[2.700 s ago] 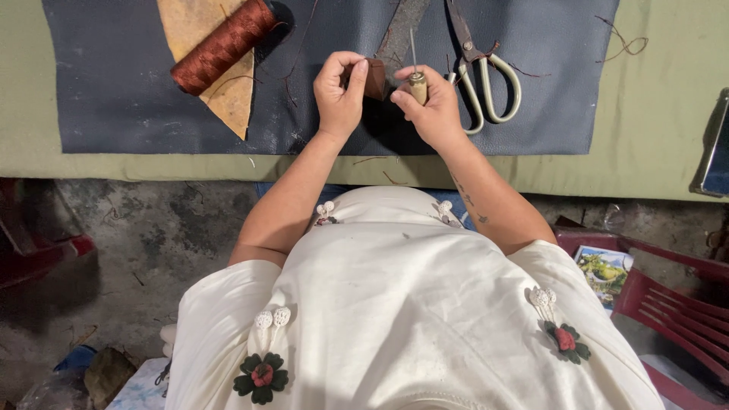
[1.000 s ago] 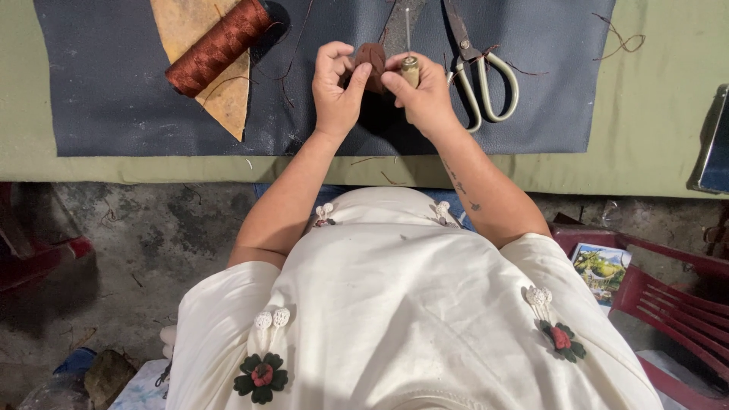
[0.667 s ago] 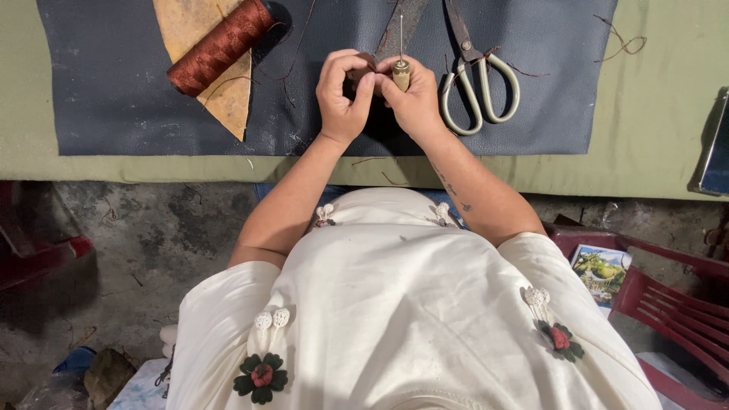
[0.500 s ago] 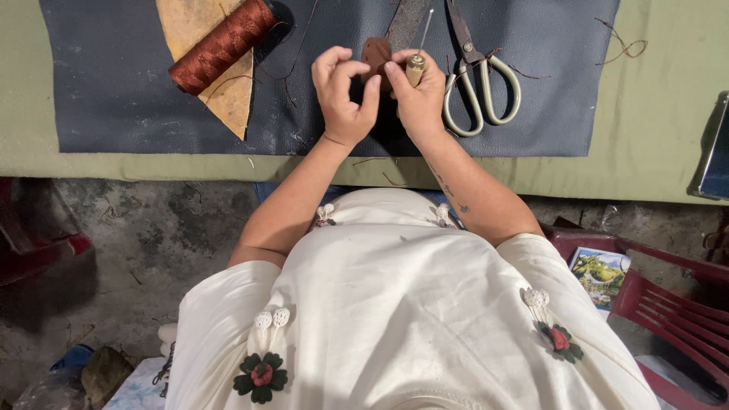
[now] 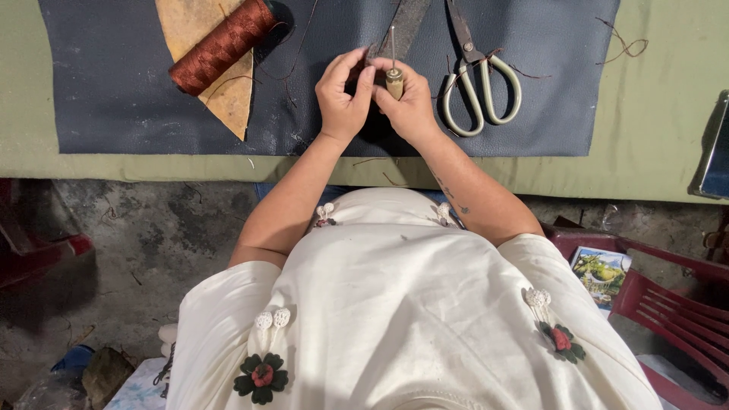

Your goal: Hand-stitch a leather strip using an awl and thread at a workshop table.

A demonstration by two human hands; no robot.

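Head view, single entry. I logged my left hand [image 5: 343, 97] and my right hand [image 5: 410, 102] raised together over a dark blue-grey sheet [image 5: 137, 106], fingertips meeting near its far edge.

Right hand: closed around an awl [image 5: 394, 80] with a stubby tan handle; its thin metal point stood upright above the fingers. Left hand: thumb and forefinger pinched together just beside the awl's point; I could not tell what, if anything, they gripped, the item being too small to make out. Behind the hands lay a dark grey strip [image 5: 406, 26], running up and away, its near end hidden by the fingers.

Scissors [image 5: 478, 80], pale grey-green handles, lay just right of my right hand on the sheet, blades pointing away and shut, a strand of reddish thread across the handles.

Spool of rust-brown thread [image 5: 222, 45], lying tilted, well left of the hands, resting on a tan triangular piece [image 5: 228, 106] of material.

The sheet lay on a pale green table [image 5: 653, 152]. Red plastic chair [image 5: 676, 304] at my lower right, on the concrete floor.
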